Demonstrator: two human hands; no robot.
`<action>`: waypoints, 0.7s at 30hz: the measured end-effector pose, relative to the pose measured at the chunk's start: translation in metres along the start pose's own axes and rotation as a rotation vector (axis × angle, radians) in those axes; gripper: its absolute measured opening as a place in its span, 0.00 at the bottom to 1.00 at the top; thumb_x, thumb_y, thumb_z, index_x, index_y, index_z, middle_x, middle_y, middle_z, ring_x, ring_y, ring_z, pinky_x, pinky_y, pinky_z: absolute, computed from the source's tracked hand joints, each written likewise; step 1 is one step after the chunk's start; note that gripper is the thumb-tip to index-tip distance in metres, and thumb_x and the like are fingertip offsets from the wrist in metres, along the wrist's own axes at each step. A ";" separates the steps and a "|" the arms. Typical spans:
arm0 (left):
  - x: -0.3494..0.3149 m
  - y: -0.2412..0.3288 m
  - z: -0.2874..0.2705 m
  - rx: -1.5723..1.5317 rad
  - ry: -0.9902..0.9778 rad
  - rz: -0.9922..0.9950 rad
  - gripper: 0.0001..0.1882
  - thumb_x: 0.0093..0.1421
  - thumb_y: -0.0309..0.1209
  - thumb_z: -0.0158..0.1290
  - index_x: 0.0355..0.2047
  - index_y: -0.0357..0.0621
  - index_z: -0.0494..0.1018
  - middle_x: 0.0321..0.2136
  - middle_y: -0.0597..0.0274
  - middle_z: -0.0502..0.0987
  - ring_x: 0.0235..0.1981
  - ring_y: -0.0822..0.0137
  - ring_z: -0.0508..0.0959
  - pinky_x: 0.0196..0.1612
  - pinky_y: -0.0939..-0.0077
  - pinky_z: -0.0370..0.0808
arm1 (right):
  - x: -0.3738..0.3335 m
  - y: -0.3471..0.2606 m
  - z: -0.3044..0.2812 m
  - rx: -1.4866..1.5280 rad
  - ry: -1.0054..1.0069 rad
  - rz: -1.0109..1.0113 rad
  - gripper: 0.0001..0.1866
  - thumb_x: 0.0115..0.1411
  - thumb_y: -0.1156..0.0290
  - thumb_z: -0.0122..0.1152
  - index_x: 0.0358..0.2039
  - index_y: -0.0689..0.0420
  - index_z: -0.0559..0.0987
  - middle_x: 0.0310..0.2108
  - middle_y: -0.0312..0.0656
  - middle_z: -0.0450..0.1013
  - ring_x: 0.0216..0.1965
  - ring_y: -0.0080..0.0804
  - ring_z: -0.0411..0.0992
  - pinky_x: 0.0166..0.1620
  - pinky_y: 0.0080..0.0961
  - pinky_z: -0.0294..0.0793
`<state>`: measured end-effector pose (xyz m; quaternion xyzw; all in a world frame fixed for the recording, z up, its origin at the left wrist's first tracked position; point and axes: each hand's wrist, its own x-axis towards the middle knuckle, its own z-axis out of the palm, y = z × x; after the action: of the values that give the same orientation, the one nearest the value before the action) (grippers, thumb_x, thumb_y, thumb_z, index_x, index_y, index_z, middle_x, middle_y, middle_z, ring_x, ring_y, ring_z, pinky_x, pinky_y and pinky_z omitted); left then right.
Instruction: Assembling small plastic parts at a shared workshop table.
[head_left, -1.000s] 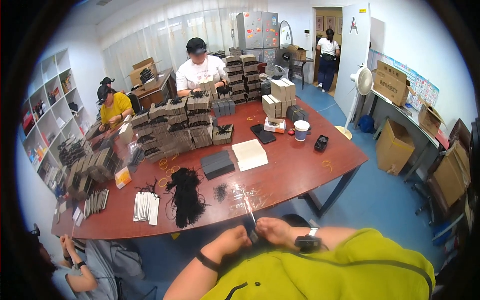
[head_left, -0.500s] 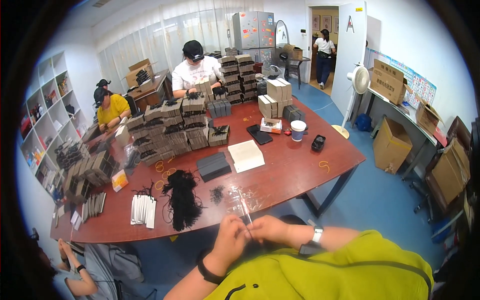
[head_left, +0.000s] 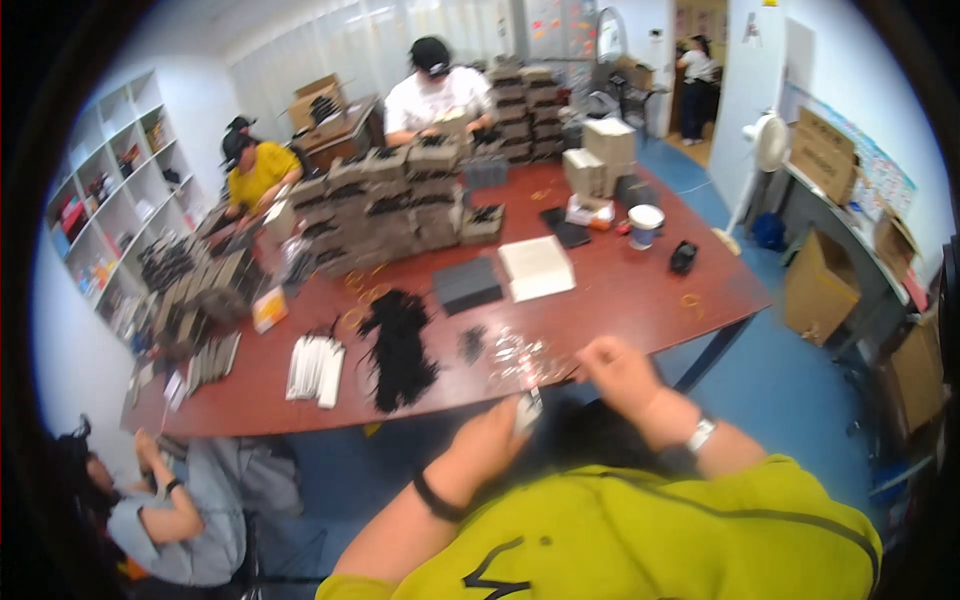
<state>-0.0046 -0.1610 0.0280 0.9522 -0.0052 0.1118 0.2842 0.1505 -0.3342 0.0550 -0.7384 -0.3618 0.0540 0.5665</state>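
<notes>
Both hands, close together half a second ago, have parted: the bare right hand (head_left: 622, 375) is now farther right and up by the edge of the glossy red-brown table (head_left: 640, 300). Its fingers are bent and blurred; I cannot tell whether they grip anything. Narrowed fingers of the bare left hand (head_left: 487, 440) hold a small white-and-dark object (head_left: 528, 410) at the table's near edge. Just beyond lie shiny clear plastic pieces (head_left: 515, 355); left of them is a tangled black cord bundle (head_left: 400, 350).
</notes>
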 end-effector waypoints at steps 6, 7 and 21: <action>0.001 -0.003 -0.007 -0.012 0.017 -0.087 0.29 0.55 0.40 0.55 0.54 0.43 0.61 0.35 0.43 0.75 0.37 0.46 0.76 0.37 0.60 0.73 | 0.009 0.017 0.019 0.635 0.076 0.184 0.09 0.63 0.67 0.51 0.27 0.55 0.71 0.18 0.34 0.69 0.22 0.20 0.67 0.28 0.16 0.64; -0.001 -0.004 -0.007 -0.049 -0.002 -0.108 0.30 0.55 0.41 0.55 0.55 0.45 0.61 0.34 0.43 0.76 0.36 0.46 0.76 0.37 0.61 0.73 | 0.014 0.020 0.023 0.634 0.123 0.220 0.09 0.63 0.67 0.51 0.27 0.55 0.71 0.18 0.33 0.69 0.22 0.19 0.66 0.28 0.16 0.64; -0.014 -0.174 -0.121 0.359 0.534 -0.556 0.15 0.55 0.24 0.44 0.44 0.33 0.68 0.35 0.36 0.74 0.39 0.41 0.74 0.41 0.54 0.71 | 0.073 0.075 0.006 -0.262 0.089 -0.113 0.06 0.56 0.71 0.57 0.33 0.60 0.78 0.30 0.45 0.73 0.31 0.33 0.73 0.36 0.23 0.71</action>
<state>-0.0314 0.0494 0.0297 0.8894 0.3452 0.2726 0.1244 0.2365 -0.2934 0.0117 -0.7861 -0.3813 -0.0583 0.4829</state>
